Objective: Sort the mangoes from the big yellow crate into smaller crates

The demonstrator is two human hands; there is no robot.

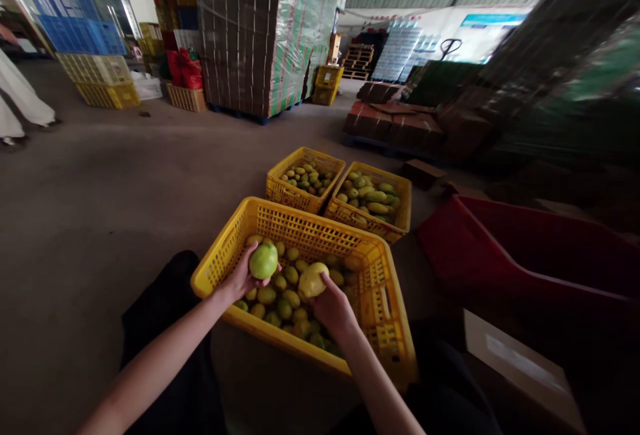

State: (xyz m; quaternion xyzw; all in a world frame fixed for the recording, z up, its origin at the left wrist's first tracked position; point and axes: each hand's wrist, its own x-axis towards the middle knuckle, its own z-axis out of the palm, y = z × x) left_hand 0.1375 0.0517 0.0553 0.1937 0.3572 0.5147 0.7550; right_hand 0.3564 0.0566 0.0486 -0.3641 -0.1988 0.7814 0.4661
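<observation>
On my screen both hands are over the big yellow crate in the lower middle of the frame, which sits on the concrete floor against the person's knees. The left hand, just left of centre, has its grip curled round a round green fruit, fingers cupping it from below and lifting it clear of the pile. The right hand, a little lower and to the right, has its grip closed on a paler yellow fruit, which it holds just above the heap, near the green one but not touching it. Below them the crate bottom is covered with a loose layer of small green and yellowish fruit, so I judge a good deal of handling is left here. Above it in the frame, touching its far rim, stand two smaller yellow crates side by side: the left small crate carries a shallow layer of small fruit, and the right small crate carries larger, longer ones; both look only partly filled, so I would put the work somewhere in the middle. A red tub lies at the right, its inside too dark to read. A wrapped stack of cartons rises at top centre, and another person's legs cross the upper left edge.
</observation>
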